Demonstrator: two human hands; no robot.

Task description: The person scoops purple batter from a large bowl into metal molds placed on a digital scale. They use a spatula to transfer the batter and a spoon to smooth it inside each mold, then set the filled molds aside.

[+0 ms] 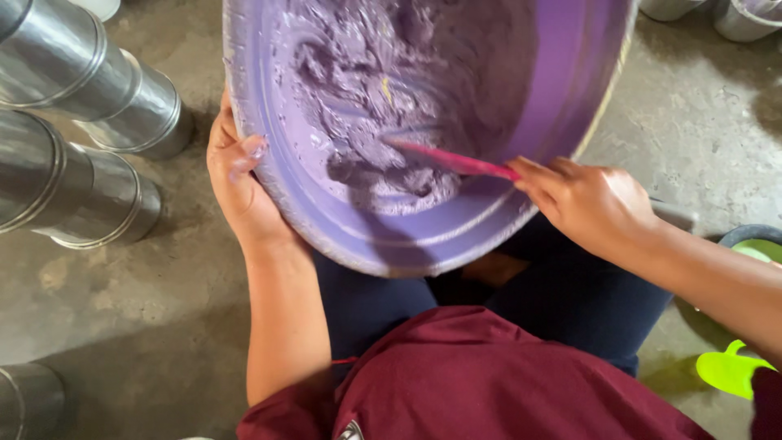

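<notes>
**A:** Starting at the left, what's around me?

**B:** Shiny metal cans (98, 122) lie on the concrete floor (147, 326). Next comes my left hand (236, 183), fingers closed over the rim of the purple basin (342, 228), thumb inside, palm under the edge. The basin is tilted toward me, propped over my knees.

**A:** How will it handle?

**B:** I judge it heavy on the low side: the thick purple batter (383, 106) clings in stiff folds rather than running. The inner wall is smeared, so likely slick; I'd hold the rim, as now.

**A:** And the right?

**B:** My right hand (590, 204) is clamped on the handle of a pink spatula (456, 160), its blade sunk in the batter. It looks light and a bit flexible. Far right, a green scoop (729, 371) sits on the floor.
</notes>
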